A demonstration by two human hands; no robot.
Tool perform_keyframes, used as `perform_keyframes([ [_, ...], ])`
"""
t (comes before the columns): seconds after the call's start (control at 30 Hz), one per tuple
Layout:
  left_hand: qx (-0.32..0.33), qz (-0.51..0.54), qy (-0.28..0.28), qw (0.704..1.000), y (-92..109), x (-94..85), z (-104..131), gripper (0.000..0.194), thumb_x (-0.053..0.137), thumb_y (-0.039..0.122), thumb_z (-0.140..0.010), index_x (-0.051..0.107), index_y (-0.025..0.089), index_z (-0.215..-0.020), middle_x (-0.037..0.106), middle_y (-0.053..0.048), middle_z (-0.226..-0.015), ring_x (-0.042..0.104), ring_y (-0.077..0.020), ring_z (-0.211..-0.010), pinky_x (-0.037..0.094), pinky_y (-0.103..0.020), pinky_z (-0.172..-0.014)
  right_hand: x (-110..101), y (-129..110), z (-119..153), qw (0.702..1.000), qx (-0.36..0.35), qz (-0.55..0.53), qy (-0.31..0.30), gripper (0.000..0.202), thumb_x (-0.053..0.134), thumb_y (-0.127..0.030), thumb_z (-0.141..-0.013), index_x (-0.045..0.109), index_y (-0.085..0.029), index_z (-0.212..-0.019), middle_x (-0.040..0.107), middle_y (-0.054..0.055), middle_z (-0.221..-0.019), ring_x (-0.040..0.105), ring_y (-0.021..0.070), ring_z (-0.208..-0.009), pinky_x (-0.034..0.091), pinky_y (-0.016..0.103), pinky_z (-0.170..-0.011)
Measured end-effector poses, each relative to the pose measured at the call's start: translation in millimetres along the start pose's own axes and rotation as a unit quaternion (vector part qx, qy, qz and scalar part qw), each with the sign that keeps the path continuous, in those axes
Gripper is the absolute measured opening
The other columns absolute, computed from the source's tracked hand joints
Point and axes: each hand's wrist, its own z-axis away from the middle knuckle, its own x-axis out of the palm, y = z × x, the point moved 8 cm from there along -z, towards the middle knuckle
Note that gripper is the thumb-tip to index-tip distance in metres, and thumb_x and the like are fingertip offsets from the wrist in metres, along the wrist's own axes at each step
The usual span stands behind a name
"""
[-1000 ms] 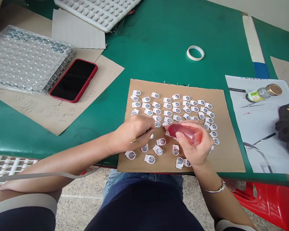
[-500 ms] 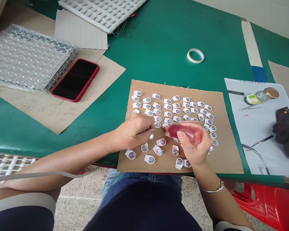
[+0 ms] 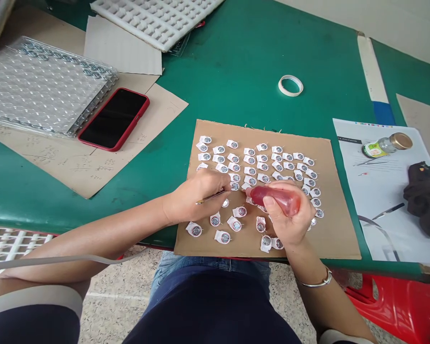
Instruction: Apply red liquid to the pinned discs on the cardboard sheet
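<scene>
My left hand is closed around slim tweezers, over the middle left of a brown cardboard sheet. Their tips are hidden by the fingers. In my right hand lies a small squeeze bottle of red liquid, its nozzle pointing left at the small parts between the hands. Many small round silver parts on white tabs cover the sheet, in rough rows at the top and scattered lower down. Whether the nozzle touches one I cannot tell.
On the left lie a red-cased phone and a clear plastic tray. A white grid tray sits at the back. A tape roll lies beyond the sheet. Right are a printed paper, a glass jar and a dark cloth-like bundle.
The view has shifted very slightly. Both hands keep their places over the cardboard, with the tweezers and the squeeze bottle still held.
</scene>
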Motion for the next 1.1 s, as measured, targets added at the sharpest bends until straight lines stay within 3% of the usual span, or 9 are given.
perform_keyframes([
  [0.7,-0.02,0.01,-0.007,1.0,-2,-1.3,0,0.011,0.052,0.006,-0.074,0.054,0.014,-0.068,0.054,0.003,-0.056,0.044,-0.0074,-0.051,0.033,-0.021,-0.05,2,-1,0,0.999,0.006,-0.031,-0.01,0.024,0.068,-0.021,-0.07,0.06,-0.02,-0.093,0.065,0.003,-0.085,0.062,0.0177,-0.08,0.051,0.036,-0.07],
  [1.1,-0.061,0.022,0.019,0.998,-15,-4.1,-4,0.009,0.057,0.008,-0.071,0.064,0.013,-0.07,0.061,0.001,-0.059,0.052,-0.0078,-0.053,0.038,-0.02,-0.05,3,-2,1,0.999,-0.008,-0.041,-0.012,0.025,0.068,-0.02,-0.071,0.059,-0.018,-0.094,0.065,0.005,-0.086,0.062,0.0185,-0.08,0.051,0.037,-0.071],
])
